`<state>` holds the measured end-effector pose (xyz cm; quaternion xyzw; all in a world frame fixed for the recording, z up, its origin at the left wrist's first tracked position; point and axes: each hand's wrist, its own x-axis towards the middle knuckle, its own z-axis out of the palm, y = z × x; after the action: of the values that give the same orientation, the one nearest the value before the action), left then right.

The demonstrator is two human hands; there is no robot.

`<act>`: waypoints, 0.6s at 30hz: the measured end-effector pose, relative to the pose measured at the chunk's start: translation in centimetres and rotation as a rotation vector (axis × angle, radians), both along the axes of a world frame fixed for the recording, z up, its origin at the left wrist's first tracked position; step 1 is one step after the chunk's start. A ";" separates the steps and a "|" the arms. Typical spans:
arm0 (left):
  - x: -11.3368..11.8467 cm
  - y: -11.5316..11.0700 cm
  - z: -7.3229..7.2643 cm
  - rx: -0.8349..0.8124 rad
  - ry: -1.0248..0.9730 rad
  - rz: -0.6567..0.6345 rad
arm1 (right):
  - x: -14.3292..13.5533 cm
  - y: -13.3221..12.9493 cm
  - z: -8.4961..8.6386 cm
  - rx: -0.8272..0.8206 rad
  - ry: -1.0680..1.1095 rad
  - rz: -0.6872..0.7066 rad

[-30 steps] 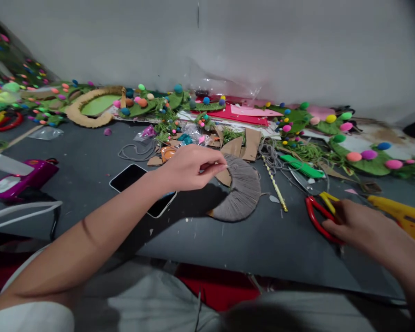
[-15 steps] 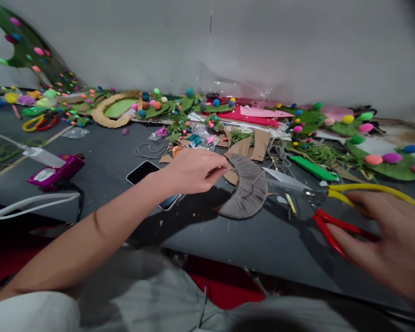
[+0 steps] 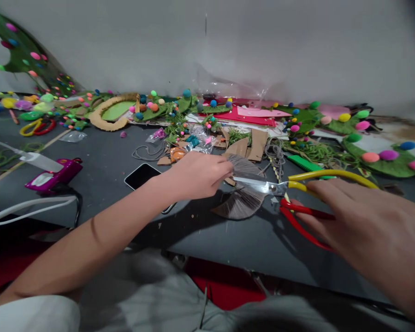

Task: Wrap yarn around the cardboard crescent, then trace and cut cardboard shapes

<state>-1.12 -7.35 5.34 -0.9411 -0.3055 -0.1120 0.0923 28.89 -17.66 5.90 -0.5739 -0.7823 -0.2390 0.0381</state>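
Note:
Near the middle of the table lies a crescent wrapped in grey cord (image 3: pixel 244 206), with its brown pointed end showing at the lower left. My left hand (image 3: pixel 204 174) is above its inner curve, fingertips pinched together. Whatever is between those fingertips is too small or hidden to make out. On the right, my right hand (image 3: pixel 352 207) grips scissors (image 3: pixel 263 185) with one yellow and one red handle. Their blades lie close together across the crescent and hide part of it. The blade tips reach up to my left fingertips.
A phone (image 3: pixel 141 175) lies partly under my left forearm. Behind the crescent are cardboard scraps (image 3: pixel 257 144), grey cord (image 3: pixel 275 150) and a green cutter (image 3: pixel 302 165). Further left are a purple glue gun (image 3: pixel 51 177) and other scissors (image 3: pixel 38 127). Pom-pom-covered leaves (image 3: pixel 383 159) line the wall.
My right hand has moved left, bringing the scissors over the crescent to my left fingertips. The blades were further apart before. My left hand has stayed nearly in place.

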 end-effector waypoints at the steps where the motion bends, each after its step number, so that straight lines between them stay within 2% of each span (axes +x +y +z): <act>1: 0.0 0.0 0.0 0.005 0.008 -0.004 | -0.3 0.0 0.2 -0.002 -0.006 -0.005; 9: 0.3 -0.2 0.2 0.037 0.095 0.005 | -1.6 0.1 1.0 0.063 -0.036 0.030; 12: 0.0 -0.3 0.4 0.041 0.077 0.027 | -1.5 0.2 0.9 0.029 -0.092 0.007; 15: -1.7 -0.3 0.0 -0.002 -0.047 0.047 | 0.0 0.7 0.8 -0.120 -0.057 -0.224; 18: -4.6 -0.7 -1.1 -0.031 -0.206 0.094 | 2.9 1.7 0.2 -0.251 0.162 -0.542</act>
<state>-5.77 -8.03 4.22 -0.9105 -0.3589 -0.1992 0.0509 31.79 -15.95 6.09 -0.7792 -0.6184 -0.0954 -0.0363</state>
